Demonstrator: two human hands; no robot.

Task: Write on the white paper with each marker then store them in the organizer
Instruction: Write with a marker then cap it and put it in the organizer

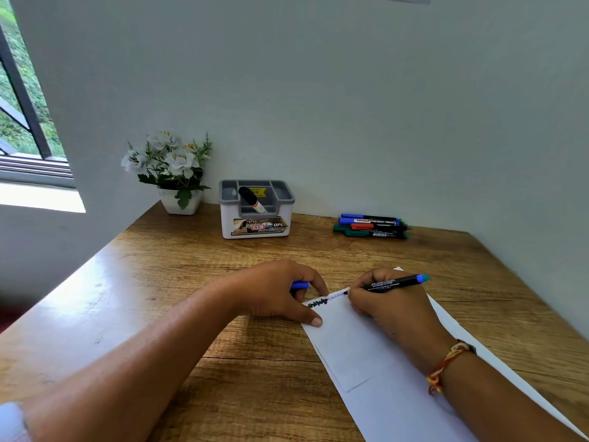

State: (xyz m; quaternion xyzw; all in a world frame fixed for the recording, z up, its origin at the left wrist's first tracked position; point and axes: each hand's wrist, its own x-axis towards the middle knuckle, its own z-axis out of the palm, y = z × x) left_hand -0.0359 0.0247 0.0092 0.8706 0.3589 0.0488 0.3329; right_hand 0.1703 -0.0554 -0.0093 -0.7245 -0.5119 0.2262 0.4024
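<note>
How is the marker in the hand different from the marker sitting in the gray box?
The held marker, in the right hand, is black with a blue end; the stored marker in the organizer is white with a black top. The held marker is uncapped, its tip on the white paper; the stored marker is capped. The held marker slants low; the stored marker stands leaning. Both are slim markers.

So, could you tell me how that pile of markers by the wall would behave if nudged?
The markers look round and lie stacked, so they would probably scatter and roll on the smooth table. Each seems light and stiff.
</note>
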